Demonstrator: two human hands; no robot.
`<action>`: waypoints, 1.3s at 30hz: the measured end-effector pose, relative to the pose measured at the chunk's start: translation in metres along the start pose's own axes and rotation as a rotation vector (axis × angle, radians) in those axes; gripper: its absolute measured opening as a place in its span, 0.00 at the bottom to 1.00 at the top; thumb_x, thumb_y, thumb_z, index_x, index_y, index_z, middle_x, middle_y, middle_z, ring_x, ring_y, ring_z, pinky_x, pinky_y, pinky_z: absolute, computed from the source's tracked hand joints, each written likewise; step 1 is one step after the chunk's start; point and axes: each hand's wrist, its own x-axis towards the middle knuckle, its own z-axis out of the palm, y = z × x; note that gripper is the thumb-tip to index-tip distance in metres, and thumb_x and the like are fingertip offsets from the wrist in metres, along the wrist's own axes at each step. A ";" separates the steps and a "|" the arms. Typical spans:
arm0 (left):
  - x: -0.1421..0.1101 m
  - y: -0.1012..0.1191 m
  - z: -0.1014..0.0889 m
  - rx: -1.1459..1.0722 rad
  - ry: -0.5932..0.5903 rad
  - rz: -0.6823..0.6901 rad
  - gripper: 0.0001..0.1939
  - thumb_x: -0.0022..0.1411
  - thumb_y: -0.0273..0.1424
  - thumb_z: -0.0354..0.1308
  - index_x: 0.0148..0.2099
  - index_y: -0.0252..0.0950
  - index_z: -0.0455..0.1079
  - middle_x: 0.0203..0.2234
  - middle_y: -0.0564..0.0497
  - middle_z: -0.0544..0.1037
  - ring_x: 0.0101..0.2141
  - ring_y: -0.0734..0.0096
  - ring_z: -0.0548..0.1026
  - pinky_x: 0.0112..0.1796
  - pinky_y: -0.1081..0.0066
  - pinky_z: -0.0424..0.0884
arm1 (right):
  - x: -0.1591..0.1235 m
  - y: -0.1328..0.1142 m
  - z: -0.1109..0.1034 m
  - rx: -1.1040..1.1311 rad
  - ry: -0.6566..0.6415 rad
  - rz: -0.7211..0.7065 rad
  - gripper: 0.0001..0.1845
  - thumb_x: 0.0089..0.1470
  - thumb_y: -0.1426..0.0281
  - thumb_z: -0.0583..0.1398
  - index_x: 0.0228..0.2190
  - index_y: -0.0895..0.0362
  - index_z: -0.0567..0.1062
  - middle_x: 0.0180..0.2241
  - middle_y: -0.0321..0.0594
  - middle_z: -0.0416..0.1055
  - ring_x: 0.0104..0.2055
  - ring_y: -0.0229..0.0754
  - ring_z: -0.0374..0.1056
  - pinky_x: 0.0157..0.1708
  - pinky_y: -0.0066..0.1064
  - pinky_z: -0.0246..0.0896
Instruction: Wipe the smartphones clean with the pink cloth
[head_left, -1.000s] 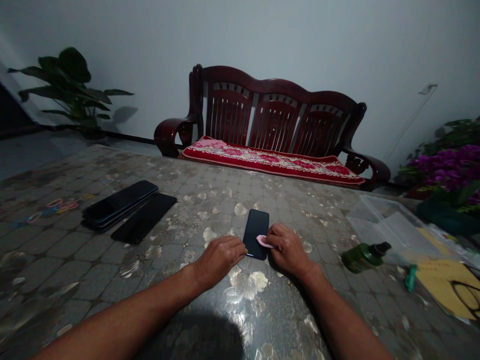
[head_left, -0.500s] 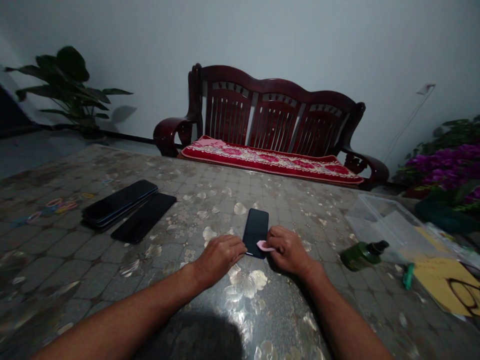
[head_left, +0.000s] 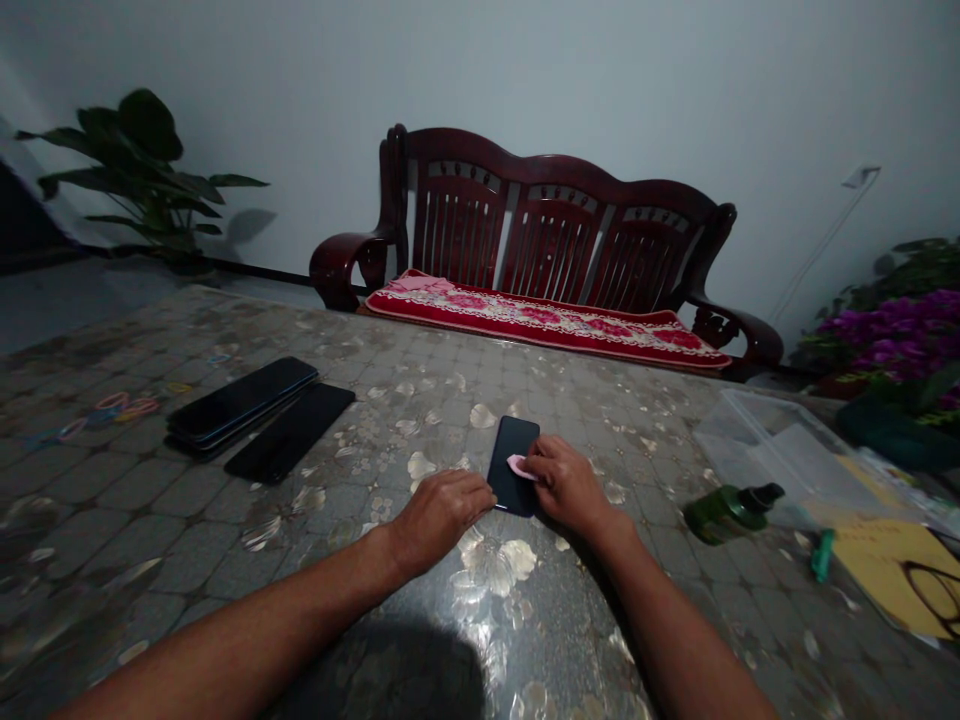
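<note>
A dark smartphone [head_left: 513, 437] lies flat on the table in front of me, its screen facing up. My left hand [head_left: 448, 508] rests at its lower left corner, fingers together and fingertips gripping the edge. Pinched in my right hand [head_left: 564, 482] is a small folded pink cloth [head_left: 519, 464], pressed on the middle of the screen. The fingers partly cover the cloth and the phone's right edge.
Left of my hands lie a stack of phones [head_left: 244, 395] and a single dark phone [head_left: 291, 435], with coloured rubber bands [head_left: 124, 405] beyond. A green bottle [head_left: 726, 513], a clear plastic box [head_left: 772, 440] and glasses [head_left: 934, 590] on yellow paper [head_left: 874, 560] are at right.
My right hand has slid the pink cloth up the screen, from near the phone's lower end to its middle. My left hand stays at the lower left corner.
</note>
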 end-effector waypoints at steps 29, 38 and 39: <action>0.001 0.000 0.000 0.071 0.070 -0.027 0.14 0.72 0.31 0.53 0.33 0.38 0.74 0.27 0.53 0.78 0.30 0.69 0.75 0.36 0.68 0.65 | 0.022 -0.009 0.015 0.046 0.023 0.120 0.13 0.62 0.79 0.57 0.37 0.56 0.82 0.34 0.44 0.70 0.40 0.45 0.63 0.39 0.34 0.57; 0.002 0.000 -0.003 0.082 0.097 -0.021 0.12 0.71 0.32 0.55 0.33 0.38 0.74 0.26 0.53 0.78 0.29 0.69 0.74 0.35 0.68 0.64 | 0.006 -0.020 0.002 0.116 -0.056 -0.069 0.13 0.58 0.80 0.57 0.33 0.56 0.81 0.32 0.41 0.68 0.37 0.43 0.62 0.35 0.33 0.54; 0.002 0.000 -0.003 0.083 0.100 -0.020 0.13 0.71 0.32 0.55 0.33 0.38 0.74 0.26 0.53 0.78 0.29 0.69 0.74 0.35 0.68 0.64 | 0.003 -0.020 0.001 0.124 -0.050 -0.077 0.13 0.58 0.80 0.57 0.32 0.56 0.81 0.31 0.41 0.67 0.37 0.43 0.62 0.35 0.33 0.54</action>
